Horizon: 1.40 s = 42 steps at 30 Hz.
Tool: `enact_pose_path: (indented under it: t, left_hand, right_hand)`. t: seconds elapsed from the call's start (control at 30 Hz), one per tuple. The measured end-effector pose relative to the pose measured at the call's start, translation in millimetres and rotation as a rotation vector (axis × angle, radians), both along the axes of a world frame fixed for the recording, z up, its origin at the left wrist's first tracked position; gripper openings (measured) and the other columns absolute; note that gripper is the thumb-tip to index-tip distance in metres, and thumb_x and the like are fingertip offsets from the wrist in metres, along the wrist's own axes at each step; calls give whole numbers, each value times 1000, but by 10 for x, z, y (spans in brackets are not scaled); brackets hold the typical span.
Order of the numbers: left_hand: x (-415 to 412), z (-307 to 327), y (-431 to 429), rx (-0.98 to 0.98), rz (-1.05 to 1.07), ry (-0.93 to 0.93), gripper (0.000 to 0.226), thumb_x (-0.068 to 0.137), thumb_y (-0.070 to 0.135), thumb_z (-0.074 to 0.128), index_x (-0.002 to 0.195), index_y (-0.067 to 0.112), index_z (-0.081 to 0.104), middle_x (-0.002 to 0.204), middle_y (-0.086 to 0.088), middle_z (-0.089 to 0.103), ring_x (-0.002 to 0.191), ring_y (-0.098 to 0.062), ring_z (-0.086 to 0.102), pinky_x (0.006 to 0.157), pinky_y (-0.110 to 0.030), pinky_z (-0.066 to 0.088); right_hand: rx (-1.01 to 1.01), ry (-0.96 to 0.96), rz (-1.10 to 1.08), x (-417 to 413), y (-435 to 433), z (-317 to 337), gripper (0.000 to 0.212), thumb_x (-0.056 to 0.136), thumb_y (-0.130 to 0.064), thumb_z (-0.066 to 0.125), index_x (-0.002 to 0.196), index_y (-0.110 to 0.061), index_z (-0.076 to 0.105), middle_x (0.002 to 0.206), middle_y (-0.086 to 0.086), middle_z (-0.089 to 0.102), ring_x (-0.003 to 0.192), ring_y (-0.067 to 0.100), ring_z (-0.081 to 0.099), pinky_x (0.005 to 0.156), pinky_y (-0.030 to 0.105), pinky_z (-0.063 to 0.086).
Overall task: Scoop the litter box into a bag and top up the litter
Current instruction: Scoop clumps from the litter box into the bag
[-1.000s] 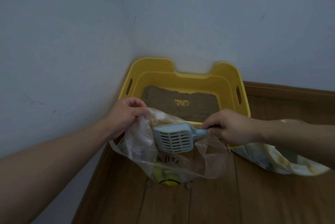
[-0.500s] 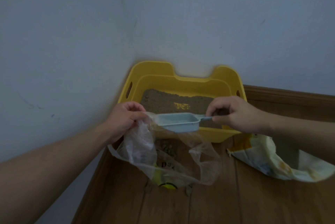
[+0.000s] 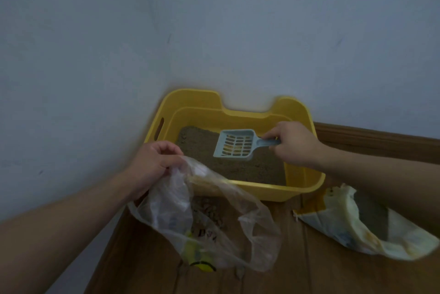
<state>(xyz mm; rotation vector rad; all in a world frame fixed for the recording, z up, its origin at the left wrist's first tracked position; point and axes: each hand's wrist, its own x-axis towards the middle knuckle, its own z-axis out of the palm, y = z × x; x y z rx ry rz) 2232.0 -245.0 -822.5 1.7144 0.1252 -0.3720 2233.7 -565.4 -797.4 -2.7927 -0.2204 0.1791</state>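
Over the yellow litter box [image 3: 302, 182], right hand [image 3: 294, 145] gripping slotted scoop [image 3: 234, 144], left hand [image 3: 152, 165] pinching clear bag [image 3: 214, 222] open

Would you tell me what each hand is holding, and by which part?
Right hand: the scoop, by its handle. Left hand: the clear bag, by its rim.

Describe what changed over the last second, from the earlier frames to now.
The right hand carried the blue scoop from over the clear plastic bag back above the litter in the yellow box, slotted face up again. The left hand kept the bag's mouth open; the litter sack stayed on the floor.
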Motion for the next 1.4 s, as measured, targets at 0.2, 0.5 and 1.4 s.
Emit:
enact_pose_path:
  t: [0.2,0.5,1.4]
  left_hand:
    - [58,-37,-32,6,-9,-5,21,68,-7,78,66,13,70,66,-13,64,59,-23,54,53,-28,44]
    - [132,-18,6,-66,30,12,17,60,1,81,64,15,72,65,-15,67,54,-18,56,50,-24,45]
    - [131,-21,62,17,22,-16,27,72,-7,76,64,19,72,67,-16,67,55,-12,52,49,-18,39]
  right_hand:
    - [-109,112,-82,403,30,-247,33,83,-8,55,106,-17,76,80,5,71,68,21,62,54,27,48]
    - [-206,189,-75,880,304,-637,23,87,-18,58,98,-13,77,75,5,66,60,15,57,50,23,43]
    - [78,230,-31,1361,1141,-1258,38,90,-7,54,127,-12,63,117,14,66,99,30,62,75,34,49]
